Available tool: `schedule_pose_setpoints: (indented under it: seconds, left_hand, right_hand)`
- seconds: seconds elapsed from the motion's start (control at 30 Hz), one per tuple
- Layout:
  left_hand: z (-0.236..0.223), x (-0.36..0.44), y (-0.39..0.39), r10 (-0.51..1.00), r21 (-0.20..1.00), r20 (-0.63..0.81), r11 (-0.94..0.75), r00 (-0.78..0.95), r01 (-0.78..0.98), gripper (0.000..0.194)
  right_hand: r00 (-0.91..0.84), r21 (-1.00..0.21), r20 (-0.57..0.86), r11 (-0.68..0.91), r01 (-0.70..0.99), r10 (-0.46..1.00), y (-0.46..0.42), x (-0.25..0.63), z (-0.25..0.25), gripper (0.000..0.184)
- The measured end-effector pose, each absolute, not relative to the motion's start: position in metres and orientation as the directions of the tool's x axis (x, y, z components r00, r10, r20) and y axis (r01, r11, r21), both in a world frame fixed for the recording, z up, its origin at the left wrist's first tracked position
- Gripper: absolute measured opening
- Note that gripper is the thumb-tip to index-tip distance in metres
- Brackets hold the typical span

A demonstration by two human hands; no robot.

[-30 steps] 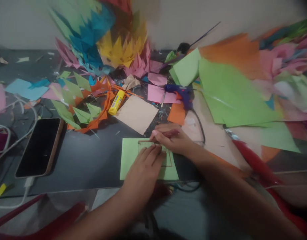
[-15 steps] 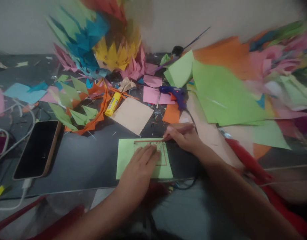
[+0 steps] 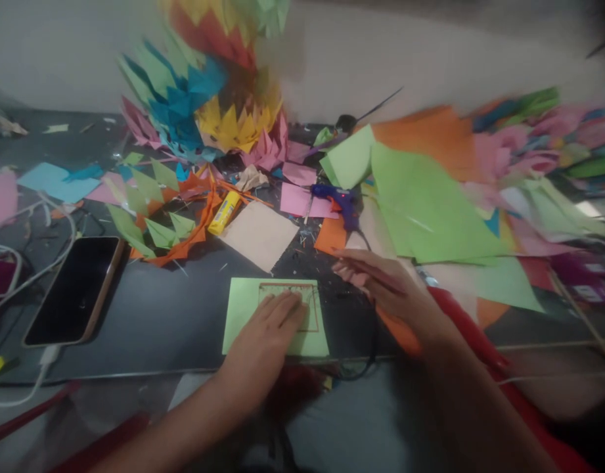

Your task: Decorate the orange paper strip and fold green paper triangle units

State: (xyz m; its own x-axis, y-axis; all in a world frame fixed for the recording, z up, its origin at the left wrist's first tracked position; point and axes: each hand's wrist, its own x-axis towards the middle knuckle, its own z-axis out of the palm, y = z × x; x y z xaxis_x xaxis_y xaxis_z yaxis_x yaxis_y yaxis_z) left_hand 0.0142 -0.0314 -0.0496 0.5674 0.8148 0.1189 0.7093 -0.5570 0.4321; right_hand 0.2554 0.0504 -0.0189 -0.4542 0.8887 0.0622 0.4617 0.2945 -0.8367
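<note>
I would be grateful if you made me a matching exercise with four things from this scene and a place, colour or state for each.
1. Phone
2. Glue stick
3. Glue gun
4. Left hand

A. Blue, with a small lit spot
B. Over the light green sheet
C. Screen dark, attached to a white cable
D. Yellow, beside the beige sheet

Pairs: 1-C, 2-D, 3-A, 4-B
</note>
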Motion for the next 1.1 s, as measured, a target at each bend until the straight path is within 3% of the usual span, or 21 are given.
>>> schedule_pose_setpoints:
  seconds: [0.1, 0.2, 0.43, 0.57, 0.63, 0.73, 0.8, 1.0, 1.1]
  left_hand:
    - [-0.050, 0.013, -0.031, 0.799, 0.433, 0.116, -0.575, 0.590, 0.694, 0.068]
    - [-0.051, 0.008, -0.028, 0.769, 0.408, 0.108, -0.612, 0.629, 0.678, 0.069]
    - [-0.031, -0.016, -0.015, 0.605, 0.328, 0.133, -0.774, 0.785, 0.541, 0.067]
    - [-0.014, 0.000, -0.037, 0.733, 0.366, 0.311, -0.680, 0.605, 0.635, 0.059]
    - [-0.016, 0.020, -0.052, 0.788, 0.370, 0.230, -0.613, 0.570, 0.698, 0.055]
    - [-0.025, 0.044, -0.064, 0.874, 0.272, 0.071, -0.480, 0.480, 0.834, 0.051]
    - [-0.031, 0.046, -0.064, 0.875, 0.258, 0.035, -0.475, 0.483, 0.841, 0.048]
    - [-0.034, -0.005, -0.043, 0.687, 0.473, 0.149, -0.682, 0.712, 0.558, 0.033]
    - [-0.033, -0.028, -0.032, 0.638, 0.572, 0.137, -0.675, 0.758, 0.465, 0.032]
  right_hand:
    - [-0.569, -0.672, 0.003, 0.423, 0.608, 0.822, 0.044, 0.252, -0.012, 0.030]
    - [-0.662, -0.549, -0.037, 0.538, 0.639, 0.748, 0.038, 0.247, -0.009, 0.033]
    - [-0.679, -0.509, -0.028, 0.574, 0.641, 0.734, 0.029, 0.240, -0.002, 0.028]
    - [-0.662, -0.466, 0.142, 0.640, 0.611, 0.736, 0.036, 0.246, -0.006, 0.030]
    - [-0.634, -0.448, 0.203, 0.646, 0.617, 0.746, 0.043, 0.249, -0.011, 0.030]
    - [-0.615, -0.409, 0.277, 0.670, 0.620, 0.738, 0.051, 0.251, -0.017, 0.026]
    - [-0.618, -0.391, 0.312, 0.690, 0.609, 0.722, 0.053, 0.249, -0.019, 0.025]
    - [-0.659, -0.459, 0.318, 0.719, 0.522, 0.681, 0.044, 0.240, -0.025, 0.028]
    - [-0.673, -0.492, 0.293, 0.711, 0.503, 0.679, 0.039, 0.238, -0.030, 0.029]
